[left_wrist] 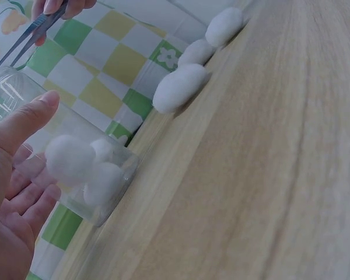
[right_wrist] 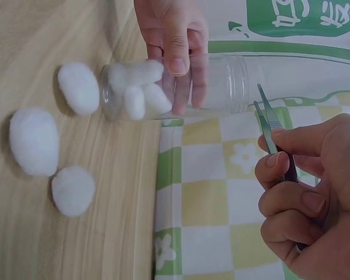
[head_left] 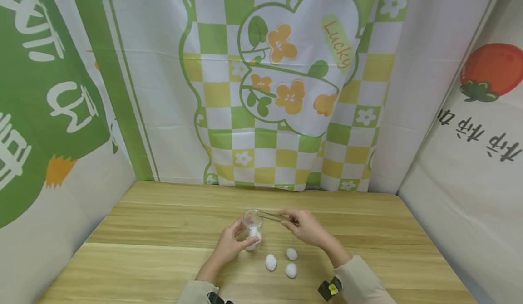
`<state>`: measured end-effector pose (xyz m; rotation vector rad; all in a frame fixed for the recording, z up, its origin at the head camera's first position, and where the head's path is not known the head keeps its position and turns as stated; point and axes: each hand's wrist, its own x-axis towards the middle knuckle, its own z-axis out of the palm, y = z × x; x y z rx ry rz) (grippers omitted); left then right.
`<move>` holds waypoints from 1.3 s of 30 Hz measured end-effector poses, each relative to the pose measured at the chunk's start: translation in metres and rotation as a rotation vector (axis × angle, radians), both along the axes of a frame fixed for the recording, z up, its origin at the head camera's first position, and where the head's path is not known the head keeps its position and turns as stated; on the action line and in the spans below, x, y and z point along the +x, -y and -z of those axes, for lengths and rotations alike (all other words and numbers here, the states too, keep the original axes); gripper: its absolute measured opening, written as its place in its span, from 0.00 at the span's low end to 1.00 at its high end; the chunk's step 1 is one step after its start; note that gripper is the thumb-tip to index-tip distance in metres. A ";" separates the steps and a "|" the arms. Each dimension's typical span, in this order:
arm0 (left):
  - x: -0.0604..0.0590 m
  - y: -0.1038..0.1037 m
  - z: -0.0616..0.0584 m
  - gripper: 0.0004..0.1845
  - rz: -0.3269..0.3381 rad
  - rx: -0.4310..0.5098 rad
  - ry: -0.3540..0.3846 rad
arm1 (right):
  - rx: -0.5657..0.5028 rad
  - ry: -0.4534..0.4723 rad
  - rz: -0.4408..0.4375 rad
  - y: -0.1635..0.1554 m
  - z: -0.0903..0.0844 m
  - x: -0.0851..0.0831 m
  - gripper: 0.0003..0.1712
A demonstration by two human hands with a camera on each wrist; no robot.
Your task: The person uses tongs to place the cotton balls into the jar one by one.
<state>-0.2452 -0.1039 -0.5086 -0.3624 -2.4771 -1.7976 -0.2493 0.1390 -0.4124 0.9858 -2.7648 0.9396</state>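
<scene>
My left hand (head_left: pixel 228 245) holds a clear jar (left_wrist: pixel 84 116) upright on the table, thumb on one side and fingers round the other. Several white cotton balls (right_wrist: pixel 143 87) lie in the jar's lower part. Above and beside the jar's mouth, my right hand (head_left: pixel 306 227) grips metal tweezers (right_wrist: pixel 268 119). Their tips are slightly apart, with nothing between them, close to the rim. Three more cotton balls sit on the table to the jar's near right: one on the left (head_left: pixel 271 262), one farther back (head_left: pixel 292 254) and one in front (head_left: pixel 291 270).
The wooden table (head_left: pixel 163 222) reaches back to a green and yellow checked cloth (head_left: pixel 269 149). Printed cloth walls (head_left: pixel 449 168) stand along its left and right sides.
</scene>
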 end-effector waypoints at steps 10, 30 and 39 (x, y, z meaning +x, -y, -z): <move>-0.001 0.000 0.002 0.41 -0.001 0.001 -0.006 | -0.024 0.021 -0.004 -0.008 0.005 0.002 0.16; 0.000 -0.001 0.000 0.41 -0.004 0.011 0.007 | -0.023 0.086 -0.014 -0.018 0.014 0.009 0.17; 0.000 -0.001 0.001 0.41 0.000 0.006 0.008 | 0.018 0.124 -0.029 -0.021 0.022 0.013 0.16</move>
